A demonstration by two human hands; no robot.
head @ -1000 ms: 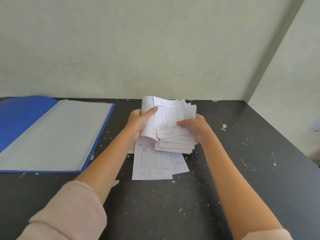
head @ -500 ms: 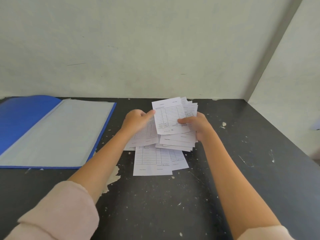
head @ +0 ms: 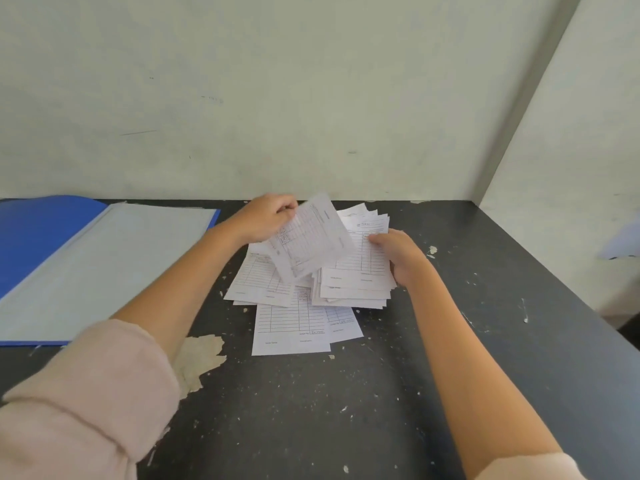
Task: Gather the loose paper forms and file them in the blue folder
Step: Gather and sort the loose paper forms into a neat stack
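On a dark desk [head: 346, 410] speckled with pale chips, a person's two bare hands work over a loose spread of printed paper forms. The left hand [head: 266, 218] is closed on the upper corner of a single form [head: 310, 240], pinching it between thumb and fingers; that sheet is lifted and tilted, its lower edge hanging above the papers beneath. The right hand [head: 398, 254] grips the right edge of a gathered stack of forms [head: 356, 271], thumb on top of the uppermost sheet and the fingers curled at the side of the stack; the sheets in it are fanned unevenly, with corners sticking out at the far end.

More forms [head: 256, 278] lie flat on the desk under the lifted sheet, to the left of the stack. Nearer the person, two further forms [head: 294, 327] lie flat, overlapping each other and partly tucked under the rest.

The blue folder [head: 38, 230] lies open at the left of the desk, well apart from the papers, with a clear plastic inner sheet [head: 114, 268] spread over its right half. A torn, cream-coloured patch [head: 199, 356] marks the desk surface beside the left forearm. Pale pink sleeves [head: 79, 403] are pushed up both forearms. A plain light wall [head: 311, 98] stands behind the desk.
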